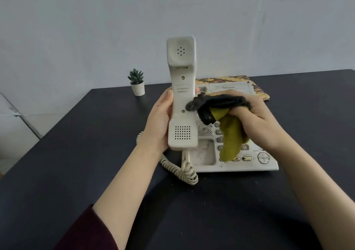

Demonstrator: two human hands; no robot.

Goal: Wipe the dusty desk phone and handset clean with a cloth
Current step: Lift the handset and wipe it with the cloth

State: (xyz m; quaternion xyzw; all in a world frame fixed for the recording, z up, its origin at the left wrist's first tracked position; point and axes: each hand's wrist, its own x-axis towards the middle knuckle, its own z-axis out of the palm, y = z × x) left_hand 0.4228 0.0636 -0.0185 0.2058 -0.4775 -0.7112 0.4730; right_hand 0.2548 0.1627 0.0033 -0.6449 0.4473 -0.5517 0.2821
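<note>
Dark surface (pixel 76 173), grey wall behind: we're on the handset (pixel 182 94).
Left hand (pixel 160 121) grip clamped on upright handset above phone (pixel 236 161); right hand (pixel 255 113) grip bunched round cloth (pixel 230 140), its dark end touching the handset.

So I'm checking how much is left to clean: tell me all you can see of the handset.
The handset is off-white plastic, held upright above the desk, inner face to the camera. Its earpiece is on top with a small ring of holes, its mouthpiece below with a square hole grid; two screw recesses and a faint label lie between. The left hand grips its left edge. The cloth, bunched in the right hand, touches its right side. A coiled cord hangs from its base.
</note>
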